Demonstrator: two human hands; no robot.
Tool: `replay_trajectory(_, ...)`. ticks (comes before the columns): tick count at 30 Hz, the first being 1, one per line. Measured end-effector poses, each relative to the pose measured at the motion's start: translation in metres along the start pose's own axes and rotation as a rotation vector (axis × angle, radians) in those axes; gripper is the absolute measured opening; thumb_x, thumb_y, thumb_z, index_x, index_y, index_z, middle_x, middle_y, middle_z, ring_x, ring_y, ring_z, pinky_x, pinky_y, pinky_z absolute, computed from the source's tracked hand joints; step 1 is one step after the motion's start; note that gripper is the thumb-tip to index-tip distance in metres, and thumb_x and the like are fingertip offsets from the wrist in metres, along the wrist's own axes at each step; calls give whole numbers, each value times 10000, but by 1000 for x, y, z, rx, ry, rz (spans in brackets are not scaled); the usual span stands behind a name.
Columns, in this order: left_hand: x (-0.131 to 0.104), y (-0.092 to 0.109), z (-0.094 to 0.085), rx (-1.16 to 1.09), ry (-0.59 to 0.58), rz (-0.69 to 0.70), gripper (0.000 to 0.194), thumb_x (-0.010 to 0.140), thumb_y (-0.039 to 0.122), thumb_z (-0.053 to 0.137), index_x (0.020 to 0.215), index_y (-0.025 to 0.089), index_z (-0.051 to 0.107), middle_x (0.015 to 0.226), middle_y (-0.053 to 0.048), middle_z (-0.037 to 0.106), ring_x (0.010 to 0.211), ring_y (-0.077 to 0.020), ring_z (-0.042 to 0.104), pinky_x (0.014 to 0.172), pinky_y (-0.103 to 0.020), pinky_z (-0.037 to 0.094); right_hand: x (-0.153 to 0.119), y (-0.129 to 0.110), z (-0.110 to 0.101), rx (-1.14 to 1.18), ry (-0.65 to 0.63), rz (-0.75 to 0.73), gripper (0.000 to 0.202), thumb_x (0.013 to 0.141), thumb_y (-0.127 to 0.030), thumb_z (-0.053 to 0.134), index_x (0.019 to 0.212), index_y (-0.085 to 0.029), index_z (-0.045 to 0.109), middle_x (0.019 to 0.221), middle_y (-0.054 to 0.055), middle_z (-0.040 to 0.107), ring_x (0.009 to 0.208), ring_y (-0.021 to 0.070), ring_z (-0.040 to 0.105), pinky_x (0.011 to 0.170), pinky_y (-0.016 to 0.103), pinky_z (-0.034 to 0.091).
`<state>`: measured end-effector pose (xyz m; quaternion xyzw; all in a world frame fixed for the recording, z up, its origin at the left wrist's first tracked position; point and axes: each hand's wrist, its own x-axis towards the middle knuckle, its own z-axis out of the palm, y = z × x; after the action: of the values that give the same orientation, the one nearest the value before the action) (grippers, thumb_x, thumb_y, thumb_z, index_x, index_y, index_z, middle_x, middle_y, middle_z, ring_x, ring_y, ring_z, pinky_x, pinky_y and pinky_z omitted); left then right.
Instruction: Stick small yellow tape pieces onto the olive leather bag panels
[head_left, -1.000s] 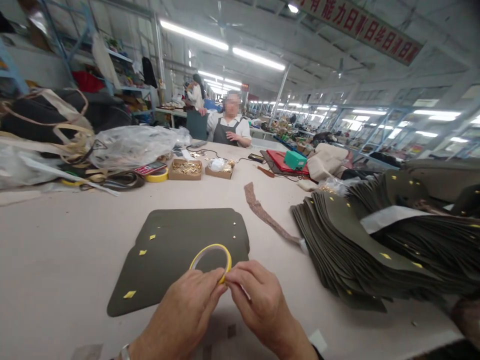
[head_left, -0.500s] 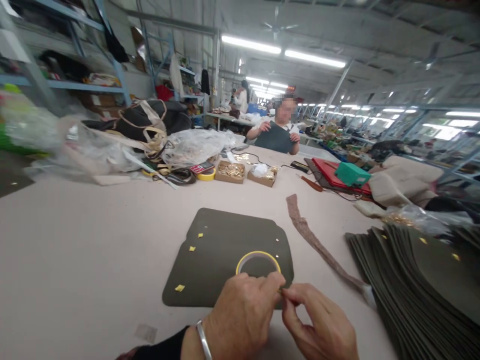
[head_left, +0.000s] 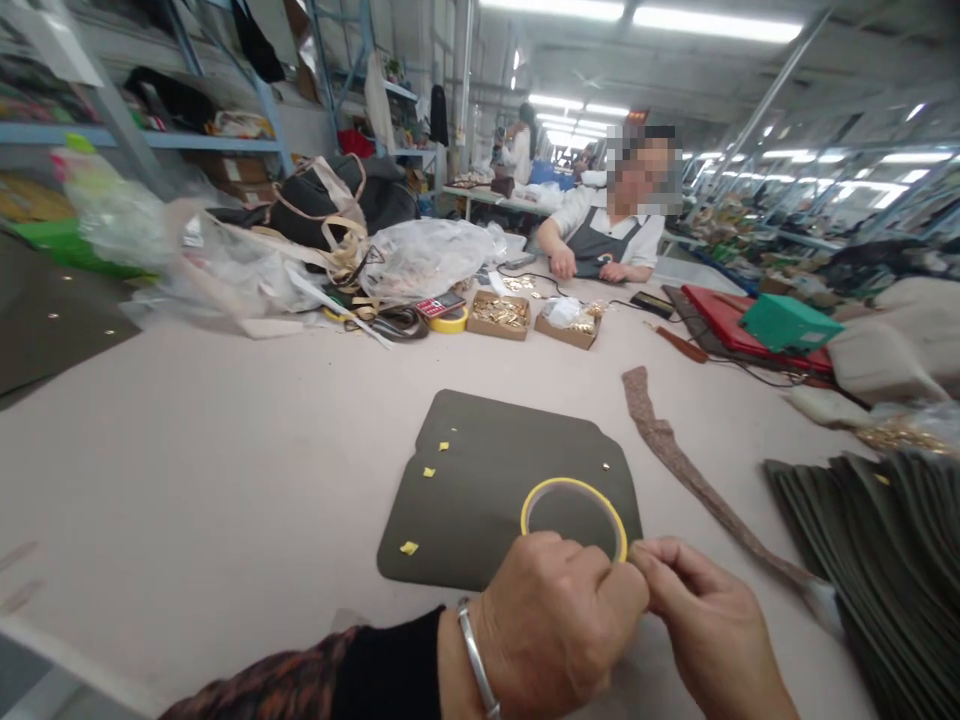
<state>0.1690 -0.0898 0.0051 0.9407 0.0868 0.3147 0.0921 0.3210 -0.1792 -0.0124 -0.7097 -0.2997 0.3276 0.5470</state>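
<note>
My left hand [head_left: 559, 625] grips the near rim of a thin yellow tape roll [head_left: 574, 487], which stands tilted over a dark olive leather panel [head_left: 480, 480]. My right hand [head_left: 705, 630] pinches at the roll's right edge, fingertips touching the left hand's. The panel lies flat on the pale table [head_left: 225, 450] and bears three small yellow tape squares [head_left: 409, 547] along its left side and small metal studs near its right edge.
A stack of olive panels [head_left: 885, 560] lies at the right. A brown strip [head_left: 690, 470] runs beside the panel. Boxes of brass fittings [head_left: 500, 313], another tape roll [head_left: 450, 322], plastic bags and handbags sit farther back. A co-worker in an apron [head_left: 607, 245] sits across. Red tray and green box [head_left: 784, 322].
The view has swung left and down, so panel and stack sit further right in frame. My hands stay on the tape roll; the person opposite has lowered the dark piece to the table.
</note>
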Motion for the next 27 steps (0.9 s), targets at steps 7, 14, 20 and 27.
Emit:
replay_trajectory(7, -14, -31, 22, 53, -248, -69, 105, 914, 123, 451, 886, 201, 516, 789, -12, 579, 688, -196, 507, 619, -325, 417, 12, 9, -40, -29, -128, 179, 358, 685, -460, 761, 691, -119, 652, 566, 17, 620, 479, 107, 568, 495, 216, 499)
replay_trajectory(14, -18, -34, 35, 40, -476, -82, 67, 880, 137, 543, 900, 199, 557, 915, -36, 576, 811, -216, 488, 704, -339, 448, 8, 25, -31, -228, -176, 201, 265, 799, -390, 631, 772, -126, 641, 569, -4, 611, 455, 97, 567, 457, 186, 457)
replay_trajectory(20, -19, -34, 34, 12, -478, -113, 83, 886, 131, 535, 921, 199, 567, 929, -31, 568, 819, -201, 478, 727, -330, 442, 10, 11, -20, -480, -237, 34, 179, 841, -236, 546, 728, -146, 652, 558, -19, 580, 501, 96, 532, 480, 176, 407)
replay_trajectory(27, -20, -35, 33, -21, -473, -124, 101, 895, 127, 513, 928, 202, 572, 928, -30, 572, 817, -199, 479, 739, -332, 442, 9, 7, -12, -726, -181, -186, 180, 813, -122, 512, 681, -165, 626, 610, -10, 607, 563, 112, 534, 546, 212, 374)
